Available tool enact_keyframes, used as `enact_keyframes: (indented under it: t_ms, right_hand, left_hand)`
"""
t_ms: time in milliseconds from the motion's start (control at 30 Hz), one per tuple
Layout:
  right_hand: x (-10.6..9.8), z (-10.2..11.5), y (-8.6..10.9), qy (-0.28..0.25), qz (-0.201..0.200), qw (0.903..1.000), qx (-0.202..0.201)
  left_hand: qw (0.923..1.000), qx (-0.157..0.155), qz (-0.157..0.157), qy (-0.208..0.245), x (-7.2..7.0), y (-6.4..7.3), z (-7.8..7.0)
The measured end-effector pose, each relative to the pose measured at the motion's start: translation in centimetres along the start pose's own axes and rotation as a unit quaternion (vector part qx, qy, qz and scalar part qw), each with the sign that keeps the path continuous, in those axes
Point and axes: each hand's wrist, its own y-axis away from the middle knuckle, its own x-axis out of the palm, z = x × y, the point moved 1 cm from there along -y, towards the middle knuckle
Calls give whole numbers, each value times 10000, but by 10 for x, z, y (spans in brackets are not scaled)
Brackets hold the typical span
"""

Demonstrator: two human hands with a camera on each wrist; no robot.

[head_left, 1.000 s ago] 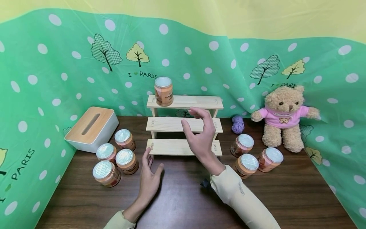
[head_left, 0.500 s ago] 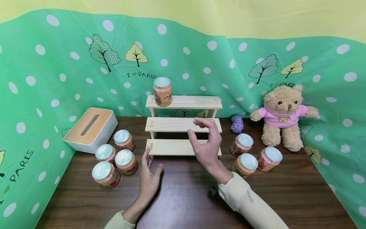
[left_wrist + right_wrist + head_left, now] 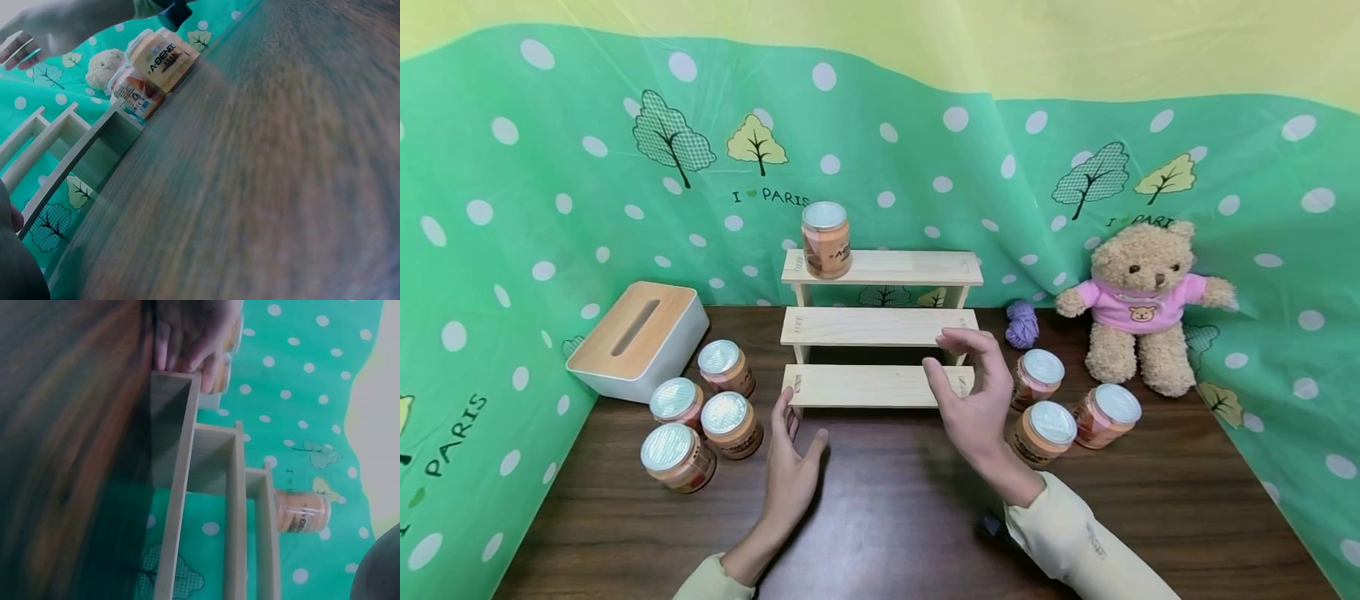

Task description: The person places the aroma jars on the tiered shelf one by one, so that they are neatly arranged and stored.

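A three-step wooden shelf (image 3: 880, 327) stands mid-table, and one lidded jar (image 3: 827, 242) sits at the left end of its top step. My left hand (image 3: 793, 475) rests beside the shelf's lower left corner, its fingertips at the bottom step's end, holding nothing. In the right wrist view those left fingers (image 3: 178, 347) touch the shelf's end. Over the right end of the bottom step hovers my right hand (image 3: 977, 408), empty, its fingers loosely bent and apart from the thumb. Close to it on the right is a group of three jars (image 3: 1043, 433), partly covered by the hand.
Several more jars (image 3: 732, 423) cluster left of the shelf, near a white tissue box (image 3: 647, 333) with a wooden lid. A purple yarn skein (image 3: 1022, 325) and a teddy bear (image 3: 1142, 308) in a pink shirt are at the back right. Green dotted cloth (image 3: 887, 167) hangs behind.
My right hand has moved right and down, from in front of the middle step toward the jars on the right. The left hand and the jar on top stay put.
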Motion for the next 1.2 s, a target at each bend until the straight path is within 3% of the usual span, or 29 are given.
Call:
enact_keyframes:
  t_ms: [300, 633, 900, 1200]
  right_hand:
    - [-24, 4, 15, -68, 133, 9999, -45]
    - [-48, 5, 31, 255, 183, 9995, -42]
    - [-71, 5, 36, 16, 319, 9993, -187]
    - [-89, 17, 40, 260, 292, 9989, -246]
  left_hand:
    - [10000, -58, 35, -46, -1, -1, 0]
    - [10000, -61, -3, -44, -1, -1, -1]
    - [10000, -82, -2, -25, 0, -2, -1]
    - [9999, 61, -103, -118, 1, 0, -1]
